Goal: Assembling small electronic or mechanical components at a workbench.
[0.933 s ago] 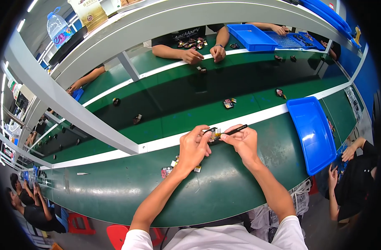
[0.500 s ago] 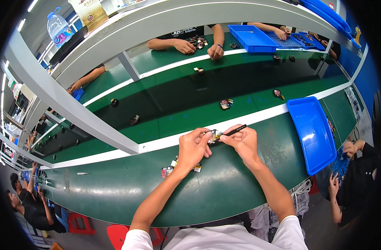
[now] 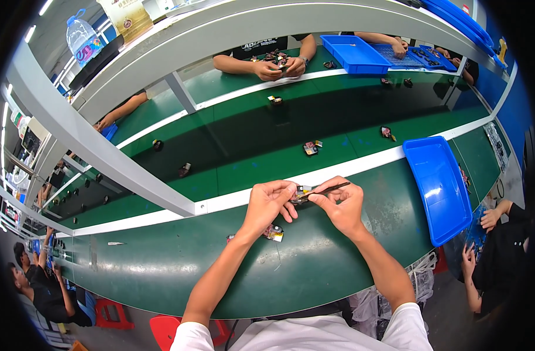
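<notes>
My left hand (image 3: 266, 205) is closed on a small electronic assembly (image 3: 304, 190) with white, yellow and dark parts, pinched between thumb and fingers above the bench's far edge. Slim black tweezers (image 3: 336, 186) lie in the grip of my right hand (image 3: 343, 207), their tips angled left onto the assembly. The fingers hide much of the piece, so its exact contact with the tips is unclear. Just below my left hand, more small assemblies (image 3: 274, 233) rest on the green bench (image 3: 338, 263), partly covered by my wrist.
A blue tray (image 3: 437, 193) stands at the bench's right. Beyond the white rail, a green conveyor belt (image 3: 250, 140) carries scattered assemblies. A grey post (image 3: 103, 134) rises on the left. Across the belt, a co-worker's hands (image 3: 282, 69) hold a small piece; another person sits at right.
Pieces on the belt have shifted slightly left. My right hand has tilted the tweezers flatter, and the held assembly has turned a little. The co-worker's hands opposite have come together around a piece.
</notes>
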The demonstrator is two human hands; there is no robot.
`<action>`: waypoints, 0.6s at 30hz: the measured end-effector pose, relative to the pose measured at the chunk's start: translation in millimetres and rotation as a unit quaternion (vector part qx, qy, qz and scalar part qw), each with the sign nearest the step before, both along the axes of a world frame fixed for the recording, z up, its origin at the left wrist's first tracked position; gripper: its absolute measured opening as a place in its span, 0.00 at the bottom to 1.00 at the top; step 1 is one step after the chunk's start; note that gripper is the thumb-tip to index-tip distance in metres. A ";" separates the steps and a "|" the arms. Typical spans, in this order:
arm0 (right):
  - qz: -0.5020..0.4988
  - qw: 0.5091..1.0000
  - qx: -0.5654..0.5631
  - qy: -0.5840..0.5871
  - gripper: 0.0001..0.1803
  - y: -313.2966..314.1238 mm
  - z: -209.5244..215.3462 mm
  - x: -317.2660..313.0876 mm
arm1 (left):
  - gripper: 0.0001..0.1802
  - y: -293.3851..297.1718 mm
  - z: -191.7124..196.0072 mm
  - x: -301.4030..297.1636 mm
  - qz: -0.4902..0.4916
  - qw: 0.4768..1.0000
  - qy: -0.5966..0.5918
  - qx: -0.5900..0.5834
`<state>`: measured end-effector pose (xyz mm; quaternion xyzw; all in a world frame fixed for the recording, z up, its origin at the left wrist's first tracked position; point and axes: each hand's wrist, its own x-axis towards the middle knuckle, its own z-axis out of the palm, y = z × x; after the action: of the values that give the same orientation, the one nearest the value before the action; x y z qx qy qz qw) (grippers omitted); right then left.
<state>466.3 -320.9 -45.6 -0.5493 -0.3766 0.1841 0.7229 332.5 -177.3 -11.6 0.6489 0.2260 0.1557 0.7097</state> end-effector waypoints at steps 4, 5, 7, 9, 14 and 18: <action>-0.006 1.000 0.008 0.003 0.05 0.1 0.7 0.1 | 0.14 -0.4 2.4 0.3 -0.003 1.000 -0.002 0.000; -0.004 1.000 0.008 0.003 0.05 -0.3 1.4 0.2 | 0.14 -0.3 2.8 0.5 -0.004 1.000 -0.002 0.005; -0.002 1.000 0.008 0.005 0.05 0.4 -0.3 0.4 | 0.13 0.0 2.6 0.3 -0.003 1.000 -0.001 0.011; 0.000 1.000 0.008 0.007 0.05 0.8 -2.0 1.1 | 0.13 0.3 1.7 0.2 -0.001 1.000 -0.007 0.013; 0.008 1.000 0.000 -0.002 0.05 -0.8 3.2 0.5 | 0.13 -0.6 3.9 0.0 0.003 1.000 0.002 0.026; -0.033 0.999 0.016 -0.039 0.06 -1.5 7.6 -2.7 | 0.12 -0.5 3.8 0.2 0.044 0.998 0.004 0.045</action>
<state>463.6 -322.4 -37.9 -0.5568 -0.3895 0.1326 0.7216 332.8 -177.9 -7.8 0.6703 0.2498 0.1946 0.6712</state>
